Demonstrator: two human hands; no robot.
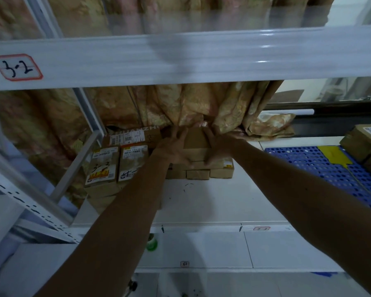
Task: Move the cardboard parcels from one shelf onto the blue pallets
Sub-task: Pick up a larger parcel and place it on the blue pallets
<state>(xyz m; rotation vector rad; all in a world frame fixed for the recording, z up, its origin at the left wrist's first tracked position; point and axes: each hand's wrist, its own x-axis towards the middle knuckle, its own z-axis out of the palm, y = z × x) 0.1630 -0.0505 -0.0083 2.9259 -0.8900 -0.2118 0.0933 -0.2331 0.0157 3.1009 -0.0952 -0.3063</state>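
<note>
Both my arms reach deep into a white shelf (212, 202). My left hand (176, 146) presses the left side and my right hand (217, 145) the right side of a plain brown cardboard parcel (196, 144). That parcel sits on top of a low stack of small brown boxes (198, 173) at the back of the shelf. To the left stand several labelled parcels (118, 161), some marked with handwriting. A blue perforated pallet (328, 166) lies at the right with brown parcels (364, 142) on it.
The white shelf beam above (180, 58) carries a label reading 3-2. A slotted white upright (28, 202) and a diagonal brace stand at the left. A beige patterned curtain (201, 103) hangs behind the shelf. A green tape roll (152, 243) lies below.
</note>
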